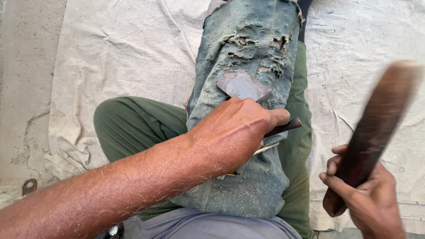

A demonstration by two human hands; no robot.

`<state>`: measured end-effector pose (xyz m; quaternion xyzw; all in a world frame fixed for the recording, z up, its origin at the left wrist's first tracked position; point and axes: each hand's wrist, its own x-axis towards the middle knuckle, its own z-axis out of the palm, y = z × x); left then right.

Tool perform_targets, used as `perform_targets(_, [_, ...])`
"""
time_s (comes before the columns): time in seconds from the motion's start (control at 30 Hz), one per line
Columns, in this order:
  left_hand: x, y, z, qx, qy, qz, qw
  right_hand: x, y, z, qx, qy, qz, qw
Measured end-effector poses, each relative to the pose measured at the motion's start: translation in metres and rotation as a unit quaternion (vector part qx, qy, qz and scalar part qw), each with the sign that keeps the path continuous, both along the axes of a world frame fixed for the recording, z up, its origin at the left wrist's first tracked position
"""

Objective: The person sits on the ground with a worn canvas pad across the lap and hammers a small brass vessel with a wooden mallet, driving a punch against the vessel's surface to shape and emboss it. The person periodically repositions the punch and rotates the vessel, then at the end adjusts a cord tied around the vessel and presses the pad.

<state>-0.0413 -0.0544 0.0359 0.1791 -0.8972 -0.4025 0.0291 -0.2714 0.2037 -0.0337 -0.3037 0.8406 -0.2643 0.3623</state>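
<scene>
The wood piece, a small flat brownish slab, lies on a torn denim rag draped over the person's thigh, and it looks only partly worked: its face is flat, its edges uneven, and sawdust already clings all over the rag, so I'd judge some cutting is done and more shaping is left. It sits just above the left hand, whose fingers are clenched around a chisel; only the tool's dark end pokes out to the right past the knuckles, and whether its edge touches the wood is hidden behind the hand. The right hand grips a dark wooden mallet, raised and blurred (clearly mid-swing), well off to the right of the wood. Green trousers and a pale cloth lie beneath.
</scene>
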Motion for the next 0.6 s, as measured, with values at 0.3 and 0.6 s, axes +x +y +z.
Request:
perform_targets(0.3, [0.007, -0.002, 0.002, 0.000, 0.034, -0.013, 0.999, 0.011, 0.003, -0.003, -0.140, -0.078, -0.051, 0.986])
perform_targets(0.6, [0.012, -0.003, 0.002, 0.033, 0.021, -0.002, 0.999, -0.002, 0.003, -0.009, -0.096, -0.152, -0.065, 0.982])
